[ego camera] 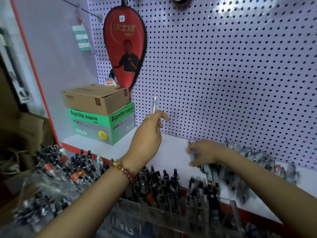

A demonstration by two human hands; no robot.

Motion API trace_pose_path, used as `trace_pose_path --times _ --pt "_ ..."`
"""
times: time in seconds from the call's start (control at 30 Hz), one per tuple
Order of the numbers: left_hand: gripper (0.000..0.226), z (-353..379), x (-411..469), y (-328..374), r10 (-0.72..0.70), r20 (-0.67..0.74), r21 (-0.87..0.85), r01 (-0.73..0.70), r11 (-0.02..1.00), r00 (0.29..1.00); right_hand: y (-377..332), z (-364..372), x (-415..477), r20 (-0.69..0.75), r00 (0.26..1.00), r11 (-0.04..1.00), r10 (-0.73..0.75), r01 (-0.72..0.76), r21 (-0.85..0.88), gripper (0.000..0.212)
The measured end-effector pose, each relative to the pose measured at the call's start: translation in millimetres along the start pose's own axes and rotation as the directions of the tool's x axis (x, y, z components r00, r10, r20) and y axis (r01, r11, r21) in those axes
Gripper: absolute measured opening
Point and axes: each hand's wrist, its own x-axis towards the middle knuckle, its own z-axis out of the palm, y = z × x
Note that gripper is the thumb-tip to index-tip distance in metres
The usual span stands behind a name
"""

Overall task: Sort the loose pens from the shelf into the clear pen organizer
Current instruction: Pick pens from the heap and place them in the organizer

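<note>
**Two hands at work on the pen shelf**

Centre frame, the left hand [149, 133] is lifted clear of the shelf [171, 145] and pinches a single clear-barrelled pen [154, 104]. The pen stands almost upright, its lower end buried in the fingers and its top showing against the pegboard [223, 66]. A beaded bracelet [123, 169] circles that wrist.

Over to the right of centre, the right hand [204, 153] is down low on the white shelf. Its fingers are curled round a small bunch of pens [193, 154]. Motion blur makes it impossible to tell how many.

Further right, running out to the edge of the frame, the loose pens [257, 158] lie in a heap along the shelf at the foot of the pegboard. They are mostly clear barrels, all smeared by blur.

Across the bottom of the frame sits the clear pen organizer [229, 205]. Its compartments are crammed with pens standing on end, dark caps up, just below the shelf's red front edge. More pens crowd the lower left.

In the upper left, a red table tennis paddle case [125, 47] hangs on the pegboard. Beneath it, at the left end of the shelf, a brown cardboard box [96, 98] rests on top of a green Agnite box [103, 124].
</note>
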Motion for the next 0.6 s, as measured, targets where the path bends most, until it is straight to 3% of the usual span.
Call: trace_pose_path --times 0.13,0.27,0.6 --pt "0.04 0.5 0.4 -1.3 0.004 -0.013 0.005 -0.004 1.0 1.0 -0.2 0.2 -1.0 0.055 0.998 1.0 0.025 -0.025 0.005 0.046" --pt "0.039 0.7 -0.9 -1.2 0.004 -0.004 0.014 -0.004 1.0 1.0 -2.8 1.9 2.9 0.062 0.998 0.999 -0.004 0.007 -0.048 0.029" --pt "0.038 -0.6 -1.4 -1.3 -0.002 0.011 0.015 0.002 1.0 1.0 -11.8 3.0 4.8 -0.043 0.997 0.993 0.065 -0.06 0.098 0.02"
